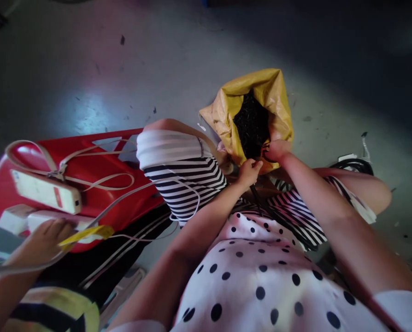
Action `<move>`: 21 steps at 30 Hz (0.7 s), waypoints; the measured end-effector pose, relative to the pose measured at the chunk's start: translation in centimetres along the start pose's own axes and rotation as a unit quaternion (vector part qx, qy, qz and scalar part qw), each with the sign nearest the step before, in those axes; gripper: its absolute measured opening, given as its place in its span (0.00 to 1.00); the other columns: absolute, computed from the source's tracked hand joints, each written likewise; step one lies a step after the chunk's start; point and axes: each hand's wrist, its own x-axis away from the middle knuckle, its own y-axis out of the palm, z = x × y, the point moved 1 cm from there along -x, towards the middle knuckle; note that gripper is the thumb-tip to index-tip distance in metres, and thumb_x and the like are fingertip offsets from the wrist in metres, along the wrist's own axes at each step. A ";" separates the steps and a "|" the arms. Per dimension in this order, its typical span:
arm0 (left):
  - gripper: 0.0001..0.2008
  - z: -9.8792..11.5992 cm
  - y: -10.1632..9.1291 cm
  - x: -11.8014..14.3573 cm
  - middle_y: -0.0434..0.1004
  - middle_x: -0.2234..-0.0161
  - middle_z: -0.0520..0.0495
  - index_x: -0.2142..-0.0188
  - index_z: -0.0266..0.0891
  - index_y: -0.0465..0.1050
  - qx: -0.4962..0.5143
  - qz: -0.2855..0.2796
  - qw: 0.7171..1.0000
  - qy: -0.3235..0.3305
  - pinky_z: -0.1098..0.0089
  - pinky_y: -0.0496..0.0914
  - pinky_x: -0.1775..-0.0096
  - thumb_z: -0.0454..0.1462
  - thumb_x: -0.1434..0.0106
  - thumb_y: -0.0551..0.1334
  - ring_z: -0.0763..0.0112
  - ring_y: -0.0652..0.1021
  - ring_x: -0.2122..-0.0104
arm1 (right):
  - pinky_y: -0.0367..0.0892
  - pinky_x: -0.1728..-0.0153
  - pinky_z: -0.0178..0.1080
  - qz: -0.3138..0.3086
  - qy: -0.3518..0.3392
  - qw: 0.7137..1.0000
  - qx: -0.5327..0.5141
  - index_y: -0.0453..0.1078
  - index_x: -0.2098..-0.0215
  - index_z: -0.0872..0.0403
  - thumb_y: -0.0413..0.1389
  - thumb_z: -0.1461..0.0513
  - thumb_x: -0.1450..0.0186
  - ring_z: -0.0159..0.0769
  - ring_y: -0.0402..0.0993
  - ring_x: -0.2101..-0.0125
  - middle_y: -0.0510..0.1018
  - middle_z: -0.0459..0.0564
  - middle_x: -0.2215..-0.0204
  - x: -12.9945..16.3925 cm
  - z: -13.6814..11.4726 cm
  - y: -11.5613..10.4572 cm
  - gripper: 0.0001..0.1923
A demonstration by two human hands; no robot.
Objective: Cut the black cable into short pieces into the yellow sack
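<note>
A yellow woven sack stands with its mouth turned up between my knees. Inside it lies a heap of small black pieces, too dark to make out singly. My left hand is at the sack's near rim, its fingers pinched together; what they hold is too small to name. From under that hand a thin black strand runs down toward my lap. My right hand reaches over the near right rim, fingers curled just inside the mouth and partly hidden.
A red plastic stool at left bears a phone with a strap and white plugs. Another person's hand rests there beside a white cable with a yellow tag. Black coiled cable lies beyond my right knee.
</note>
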 end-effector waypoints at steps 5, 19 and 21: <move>0.14 -0.7 0.6 0.4 0.63 0.80 0.60 0.67 0.42 0.70 -0.023 -0.011 0.999 0.020 0.72 0.60 0.75 0.39 0.22 0.65 0.74 0.68 0.82 | 0.79 0.46 0.45 -0.069 -0.045 0.991 0.107 0.86 0.40 0.60 0.67 0.58 0.27 0.58 0.87 0.45 0.89 0.69 0.48 -4.0 -3.3 -0.5 0.21; 0.11 -2.2 0.5 -0.9 0.81 0.68 0.49 0.68 0.39 0.75 -0.101 0.008 0.990 0.095 0.68 0.70 0.59 0.35 0.28 0.70 0.65 0.80 0.64 | 0.81 0.45 0.50 -0.101 0.002 0.990 0.099 0.85 0.40 0.67 0.69 0.64 0.30 0.61 0.87 0.42 0.88 0.74 0.48 -7.8 -5.7 0.1 0.22; 0.14 -2.4 0.5 -1.1 0.76 0.72 0.52 0.69 0.40 0.73 -0.067 0.014 0.994 0.080 0.69 0.70 0.63 0.38 0.25 0.68 0.68 0.79 0.70 | 0.80 0.46 0.46 -0.080 0.006 0.994 0.070 0.86 0.42 0.66 0.69 0.57 0.28 0.59 0.86 0.42 0.88 0.73 0.48 -7.0 -4.2 -0.5 0.23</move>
